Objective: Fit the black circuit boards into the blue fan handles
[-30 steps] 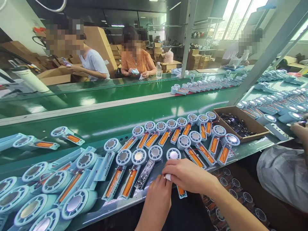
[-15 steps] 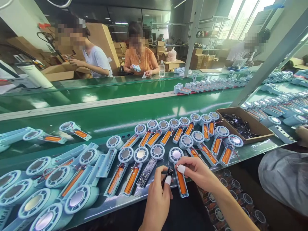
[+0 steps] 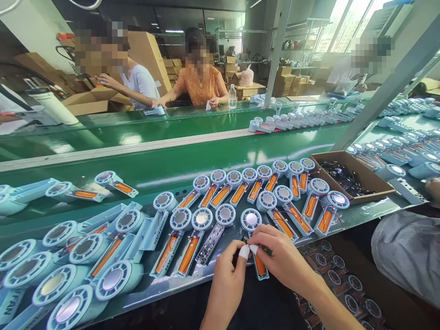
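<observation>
Low in the middle, my left hand [image 3: 227,279] is closed around a small black circuit board [image 3: 244,239], with a white cover on the thumb. My right hand [image 3: 280,254], also with a white fingertip cover, pinches against that board. The small white wire plug it held is now hidden between the fingers. Just beneath both hands lies a light blue handheld fan [image 3: 250,220], its handle open over an orange battery [image 3: 260,266]. Left of it, another fan [image 3: 225,214] has a circuit board [image 3: 209,244] laid in its handle.
Rows of opened fans [image 3: 180,219] lie around my hands; more are piled at left [image 3: 118,279]. A cardboard box [image 3: 357,197] of black boards stands at right. Behind runs a green conveyor [image 3: 154,156] carrying fans. Co-workers sit across it, and a grey sleeve [image 3: 405,256] is at right.
My right hand has moved left and brought the plug against the board, meeting my left fingers. Fans on the conveyor at left have shifted right. A co-worker opposite has set a fan down.
</observation>
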Demonstrator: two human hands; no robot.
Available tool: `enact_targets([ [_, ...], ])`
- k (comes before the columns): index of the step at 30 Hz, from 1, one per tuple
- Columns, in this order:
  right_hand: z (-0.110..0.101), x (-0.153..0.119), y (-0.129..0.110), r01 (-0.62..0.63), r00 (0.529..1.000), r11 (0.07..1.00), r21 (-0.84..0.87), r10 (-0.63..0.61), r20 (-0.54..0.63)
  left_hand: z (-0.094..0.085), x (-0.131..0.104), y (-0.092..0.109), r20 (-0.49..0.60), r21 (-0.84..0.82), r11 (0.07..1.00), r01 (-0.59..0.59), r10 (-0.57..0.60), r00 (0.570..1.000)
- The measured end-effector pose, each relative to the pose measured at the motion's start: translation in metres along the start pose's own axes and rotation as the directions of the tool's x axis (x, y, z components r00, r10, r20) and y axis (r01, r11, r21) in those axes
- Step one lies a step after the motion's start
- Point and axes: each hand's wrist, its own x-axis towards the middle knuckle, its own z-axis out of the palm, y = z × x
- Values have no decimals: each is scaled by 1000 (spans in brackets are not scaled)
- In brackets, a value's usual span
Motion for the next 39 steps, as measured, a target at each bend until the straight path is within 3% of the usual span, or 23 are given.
enact_targets([
  [5, 3, 0, 2, -58, 996, 989, -133, 48, -81, 2, -3, -1, -62, -51, 998, 26, -29, 998],
  [11, 5, -1, -1, -9, 998, 978, -207, -5, -69, 3, -6, -4, -90, 80, 997, -12, 19, 996],
  [14, 5, -1, -4, -4, 998, 967, -256, -13, -64, 4, -8, -11, -151, 234, 964, -123, 161, 975],
  [19, 6, 0, -13, 69, 997, 885, -461, -81, -7, 5, -9, -18, -142, 458, 817, -351, 457, 878],
  [23, 10, -1, -15, 92, 994, 776, -624, -108, 13, 7, -9, -19, -137, 510, 750, -421, 554, 821],
  [25, 10, 0, -12, 79, 995, 817, -572, -97, -2, 6, -8, -17, -163, 464, 797, -387, 506, 847],
  [28, 7, 2, -3, 34, 998, 944, -327, -47, -32, 0, -5, -11, -151, 249, 937, -243, 286, 946],
  [31, 4, 2, 4, -4, 999, 982, -190, -5, -51, -7, -3, -4, -87, 70, 993, -92, 98, 991],
  [39, 9, 0, -7, 127, 984, 879, -460, -170, -55, -8, -2, -2, -72, 104, 992, -72, 79, 994],
])
